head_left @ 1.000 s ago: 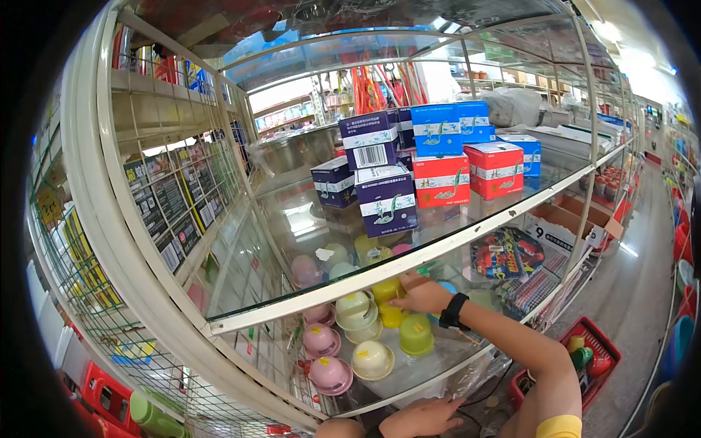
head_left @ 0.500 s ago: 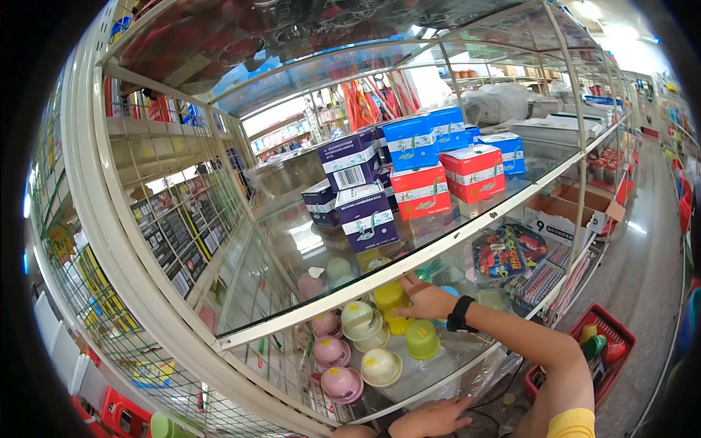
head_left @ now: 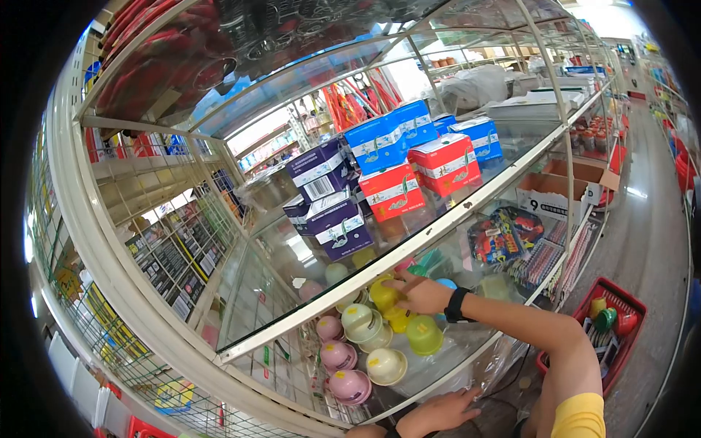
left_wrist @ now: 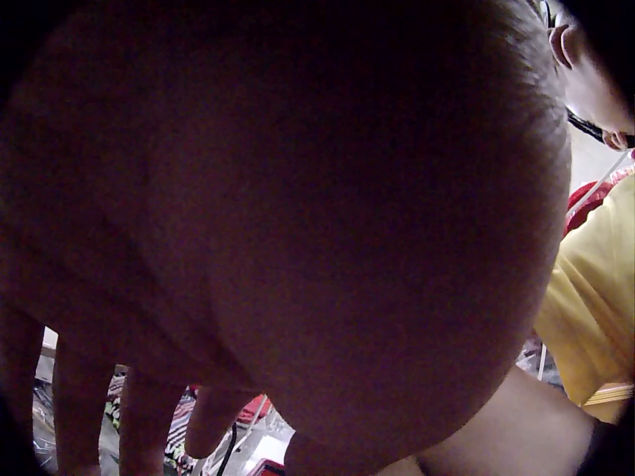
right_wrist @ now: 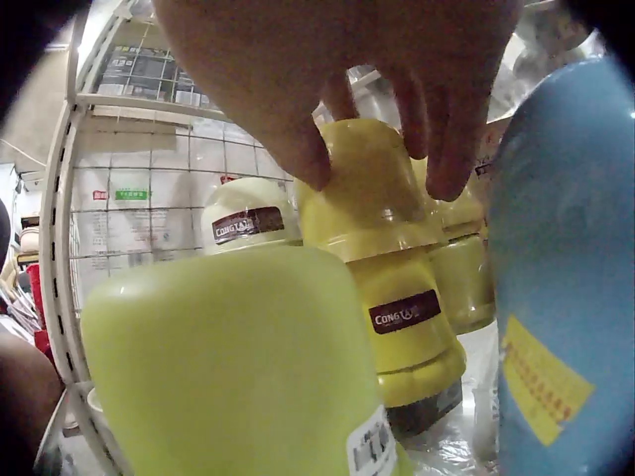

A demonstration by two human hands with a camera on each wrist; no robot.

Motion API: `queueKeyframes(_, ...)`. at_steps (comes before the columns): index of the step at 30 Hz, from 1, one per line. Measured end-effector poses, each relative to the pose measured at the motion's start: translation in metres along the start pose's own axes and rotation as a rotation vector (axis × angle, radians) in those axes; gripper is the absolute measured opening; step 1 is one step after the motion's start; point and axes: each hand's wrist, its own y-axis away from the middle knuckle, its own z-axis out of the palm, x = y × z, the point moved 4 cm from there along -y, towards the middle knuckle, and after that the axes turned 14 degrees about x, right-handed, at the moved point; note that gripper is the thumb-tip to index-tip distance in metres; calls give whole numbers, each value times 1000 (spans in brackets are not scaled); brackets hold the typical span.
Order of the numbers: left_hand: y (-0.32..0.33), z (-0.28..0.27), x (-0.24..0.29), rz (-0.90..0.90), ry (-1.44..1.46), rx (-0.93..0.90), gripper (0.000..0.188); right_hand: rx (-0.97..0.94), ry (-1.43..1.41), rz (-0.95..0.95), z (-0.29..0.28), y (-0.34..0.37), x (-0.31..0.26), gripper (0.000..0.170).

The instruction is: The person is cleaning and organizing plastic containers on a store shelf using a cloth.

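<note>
On the lower glass shelf my right hand reaches in under the upper shelf's edge. Its thumb and fingers hold the sides of an upside-down yellow plastic cup, stacked over another yellow cup with a brown label. Nearer the right wrist camera stands a lime-green cup, and a blue container with a yellow sticker is on the right. Behind is a cream cup. My left hand, fingers extended and holding nothing, is low by the shelf's front edge; its palm fills the left wrist view.
Pink bowls and a cream bowl sit left on the lower shelf. Purple, blue and red boxes stand on the glass above, behind a white metal edge. A red basket is on the floor at right.
The head view has turned, so the boxes sit further left and lower. My right hand stays at the yellow cups, its fingers now over the upper one. The left hand shifts slightly right in view.
</note>
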Motion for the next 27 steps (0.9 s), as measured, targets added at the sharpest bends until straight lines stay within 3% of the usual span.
queueKeyframes(17,2,-8,7,-75,23,-74,61,-30,10,-4,-12,-2,-10,60)
queueKeyframes(27,2,-6,4,-38,-12,-53,63,55,146,-240,4,-7,-21,62)
